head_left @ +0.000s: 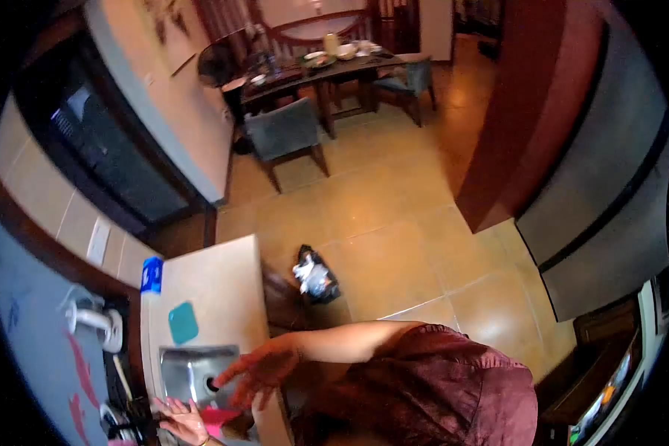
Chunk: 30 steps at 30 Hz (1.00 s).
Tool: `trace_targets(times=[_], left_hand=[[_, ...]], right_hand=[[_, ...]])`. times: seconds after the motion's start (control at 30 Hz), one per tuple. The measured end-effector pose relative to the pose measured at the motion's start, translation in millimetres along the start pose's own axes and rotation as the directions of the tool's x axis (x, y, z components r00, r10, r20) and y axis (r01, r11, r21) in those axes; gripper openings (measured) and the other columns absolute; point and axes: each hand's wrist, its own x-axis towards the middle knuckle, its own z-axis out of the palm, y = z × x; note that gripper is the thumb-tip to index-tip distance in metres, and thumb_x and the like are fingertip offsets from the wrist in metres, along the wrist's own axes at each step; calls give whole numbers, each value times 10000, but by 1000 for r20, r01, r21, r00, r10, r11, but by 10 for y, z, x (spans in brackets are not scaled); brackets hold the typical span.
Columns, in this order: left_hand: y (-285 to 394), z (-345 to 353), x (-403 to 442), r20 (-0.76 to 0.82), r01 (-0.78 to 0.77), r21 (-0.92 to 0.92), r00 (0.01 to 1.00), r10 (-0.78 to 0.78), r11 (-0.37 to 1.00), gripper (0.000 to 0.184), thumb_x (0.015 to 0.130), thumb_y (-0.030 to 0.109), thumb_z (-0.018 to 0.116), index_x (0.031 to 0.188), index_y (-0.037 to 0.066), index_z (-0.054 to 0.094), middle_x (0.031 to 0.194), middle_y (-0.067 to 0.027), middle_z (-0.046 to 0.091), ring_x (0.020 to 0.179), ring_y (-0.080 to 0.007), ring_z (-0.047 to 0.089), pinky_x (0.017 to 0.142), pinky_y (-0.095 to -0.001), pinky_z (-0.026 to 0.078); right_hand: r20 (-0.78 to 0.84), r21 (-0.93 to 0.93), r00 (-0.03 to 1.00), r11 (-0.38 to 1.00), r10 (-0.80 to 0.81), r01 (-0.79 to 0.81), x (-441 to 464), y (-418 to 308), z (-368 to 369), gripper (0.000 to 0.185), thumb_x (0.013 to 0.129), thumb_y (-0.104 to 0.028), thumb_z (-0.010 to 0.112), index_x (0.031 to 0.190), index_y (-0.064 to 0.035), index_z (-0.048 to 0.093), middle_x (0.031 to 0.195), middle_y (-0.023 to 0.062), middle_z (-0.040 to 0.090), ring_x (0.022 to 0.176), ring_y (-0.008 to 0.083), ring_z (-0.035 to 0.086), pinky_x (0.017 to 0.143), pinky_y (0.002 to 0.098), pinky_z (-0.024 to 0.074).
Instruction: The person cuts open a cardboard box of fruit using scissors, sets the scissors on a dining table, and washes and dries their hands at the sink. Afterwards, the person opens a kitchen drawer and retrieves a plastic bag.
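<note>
My right hand (264, 368) reaches in from the maroon-sleeved arm, over the near edge of the steel sink (180, 364). Its fingers are spread and hold nothing visible. Lower down, my left hand (182, 421) shows its palm with the fingers apart, beside a dark faucet-like fixture (137, 422). Nothing rests in that palm. Between the hands lies a pink item (215, 418), partly hidden. A teal square mat (183, 322) is on the counter (230, 286) above the sink.
A blue packet (152, 275) stands at the counter's far corner. White appliances (97, 323) are along the wall. On the floor sits a black bag with pale contents (317, 279). Beyond are a grey chair (284, 130), a dining table with dishes (297, 78) and a red column (524, 111).
</note>
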Motion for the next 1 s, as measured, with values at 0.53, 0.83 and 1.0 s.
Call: trace_targets(times=[0.53, 0.83, 1.0], left_hand=[[-3456, 4066, 3397, 298, -323, 935, 939, -173, -147, 213, 822, 316, 625, 846, 116, 694, 875, -107, 666, 892, -328, 596, 770, -432, 455], [-4494, 6235, 5439, 272, -180, 864, 952, -137, 470, 347, 897, 294, 531, 720, -2, 563, 661, -238, 538, 612, -391, 556, 560, -425, 429], [-5332, 7203, 6550, 496, -375, 687, 868, -25, 623, 279, 926, 275, 498, 843, 20, 577, 687, -211, 563, 606, -350, 566, 579, -413, 437]], right_hand=[[-491, -457, 508, -287, -707, -842, -4027, -1856, 968, 418, 947, -420, 504, 1155, -69, 597, 1026, 204, 631, 1007, 352, 591, 910, 397, 456], [-299, -382, -519, 599, -801, -704, -6166, -2868, 1654, 487, 990, -375, 429, 718, -22, 625, 528, 19, 445, 544, 138, 445, 575, 302, 412], [-166, -481, -691, 670, -703, -566, -7070, -3102, 1488, 213, 971, -166, 458, 1116, -36, 543, 639, 17, 482, 568, 76, 420, 504, 263, 362]])
